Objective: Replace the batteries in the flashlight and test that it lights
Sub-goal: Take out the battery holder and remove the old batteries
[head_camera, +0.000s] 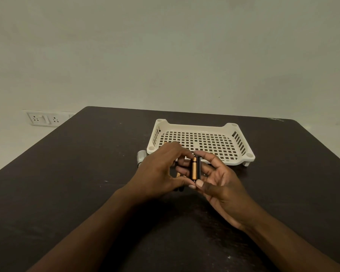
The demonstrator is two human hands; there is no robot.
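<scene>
Batteries (194, 168), copper and black, sit in a dark holder (199, 167) pinched by both the left hand (161, 171) and right hand (216, 173), just in front of the white tray (201, 143). Loose pinching could drop a cell onto the worktop (86, 173); polarity could be reversed.

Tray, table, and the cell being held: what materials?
Tray: looks like moulded plastic, cream, matte; gridded holes and rounded corner sockets. Table: dark, matte, scuffed; possibly laminate, unclear. Battery between left hand and right hand: copper-and-black glossy wrap, likely over metal.
</scene>
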